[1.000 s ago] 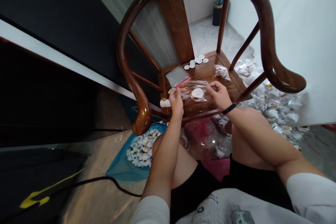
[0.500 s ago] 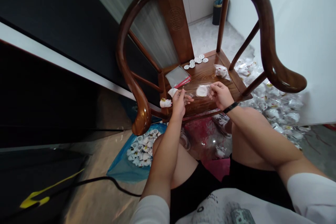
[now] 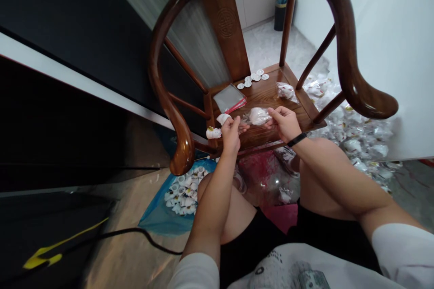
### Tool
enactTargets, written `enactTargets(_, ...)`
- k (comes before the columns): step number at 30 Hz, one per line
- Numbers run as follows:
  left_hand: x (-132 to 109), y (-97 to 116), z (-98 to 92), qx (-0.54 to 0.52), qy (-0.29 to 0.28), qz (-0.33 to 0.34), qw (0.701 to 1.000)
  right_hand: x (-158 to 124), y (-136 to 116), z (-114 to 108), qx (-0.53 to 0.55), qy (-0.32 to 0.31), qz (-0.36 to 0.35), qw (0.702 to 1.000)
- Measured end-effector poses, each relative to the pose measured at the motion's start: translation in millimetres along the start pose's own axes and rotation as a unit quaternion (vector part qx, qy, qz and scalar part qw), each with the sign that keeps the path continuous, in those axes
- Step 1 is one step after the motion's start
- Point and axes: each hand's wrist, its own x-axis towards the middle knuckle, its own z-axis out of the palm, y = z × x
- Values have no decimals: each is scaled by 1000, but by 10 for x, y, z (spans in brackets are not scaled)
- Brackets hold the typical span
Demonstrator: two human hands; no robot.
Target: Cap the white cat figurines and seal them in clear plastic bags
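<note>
Hands (image 3: 232, 136) (image 3: 285, 123) hold clear film (image 3: 246, 118) around a white piece (image 3: 258, 116)

A clear plastic bag (image 3: 247, 119), crumpled at one end, surrounds a rounded white figurine (image 3: 259, 115) (finer details are too blurred to tell), both above the chair seat's (image 3: 266, 95) front part.
</note>
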Motion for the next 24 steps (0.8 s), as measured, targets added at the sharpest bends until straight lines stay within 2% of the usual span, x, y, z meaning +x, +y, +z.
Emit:
enactTargets(4,12,-26,-3,-8,3,35,999,23,64,9,-1,15,3,1000)
enactTargets(9,-3,9,15,-43,6,88,995,66,118,37,13,-8,-64,998)
enactTargets(14,-66,30,51,-63,-33,127,989,49,83,71,48,-15,-92,994)
enactTargets(17,-108,47,71,-66,-47,143,986,-3,92,85,72,-27,-62,995)
enactTargets(21,-139,75,65,-52,-44,155,985,-64,173,94,58,-82,31,994)
enactTargets(24,-146,78,40,-54,-66,156,984,-69,220,109,42,-93,28,994)
